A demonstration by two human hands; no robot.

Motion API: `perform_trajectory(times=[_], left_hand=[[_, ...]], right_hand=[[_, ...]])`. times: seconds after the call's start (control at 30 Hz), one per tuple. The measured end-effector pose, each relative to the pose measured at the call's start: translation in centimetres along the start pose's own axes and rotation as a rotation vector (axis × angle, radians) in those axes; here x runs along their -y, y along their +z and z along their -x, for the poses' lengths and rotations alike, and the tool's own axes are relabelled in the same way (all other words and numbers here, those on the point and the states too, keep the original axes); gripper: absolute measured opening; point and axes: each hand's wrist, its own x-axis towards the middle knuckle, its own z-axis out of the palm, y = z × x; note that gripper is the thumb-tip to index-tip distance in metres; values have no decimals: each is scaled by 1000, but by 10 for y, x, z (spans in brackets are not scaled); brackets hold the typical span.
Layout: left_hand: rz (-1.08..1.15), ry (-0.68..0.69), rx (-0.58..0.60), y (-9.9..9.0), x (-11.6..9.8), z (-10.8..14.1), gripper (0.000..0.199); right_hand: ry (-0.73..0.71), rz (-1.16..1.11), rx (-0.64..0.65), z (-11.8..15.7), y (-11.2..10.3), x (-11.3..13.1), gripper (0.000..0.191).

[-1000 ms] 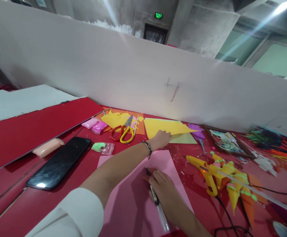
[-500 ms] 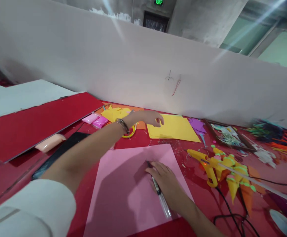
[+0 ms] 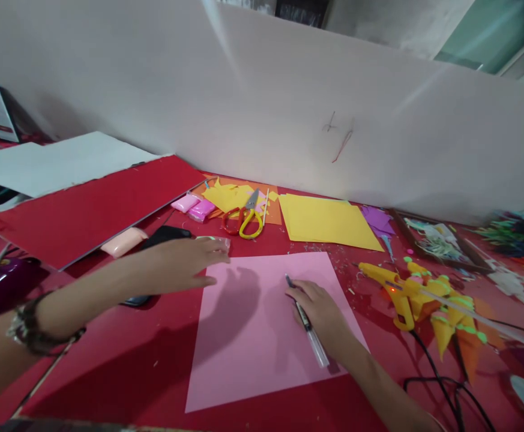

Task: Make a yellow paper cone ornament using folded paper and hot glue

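Observation:
A pink sheet of paper lies on the red table in front of me. My right hand rests on its right part with the fingers closed round a pen, whose clear end points toward me. My left hand hovers by the sheet's upper left corner, fingers stretched out and apart, holding nothing. Beneath and behind it are a dark phone-like object, partly hidden, and a small clear packet. Scissors with red and yellow handles lie beyond the sheet.
Yellow sheets lie beyond the pink paper. A yellow glue gun with its cord and yellow paper cones sit at right. Pink packets and a red board are at left. A pale wall rises behind.
My left hand has moved back and left from over the yellow sheets to the pink paper's upper left corner, uncovering the scissors. My right hand stays on the paper with the pen.

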Motion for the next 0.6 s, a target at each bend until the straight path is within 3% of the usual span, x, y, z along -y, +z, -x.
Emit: perform_trajectory(times=[0.13, 0.3, 0.43, 0.6], left_hand=[[-6, -23, -77, 42, -2, 27, 47], [-40, 145, -62, 52, -11, 29, 62], [2, 134, -18, 62, -14, 23, 75], [38, 76, -35, 78, -14, 27, 76]], right_hand=[[19, 15, -26, 0, 2, -2, 31], [9, -41, -92, -4, 2, -4, 30], [134, -289, -212, -9, -4, 2, 22], [288, -787, -193, -15, -5, 18, 17]])
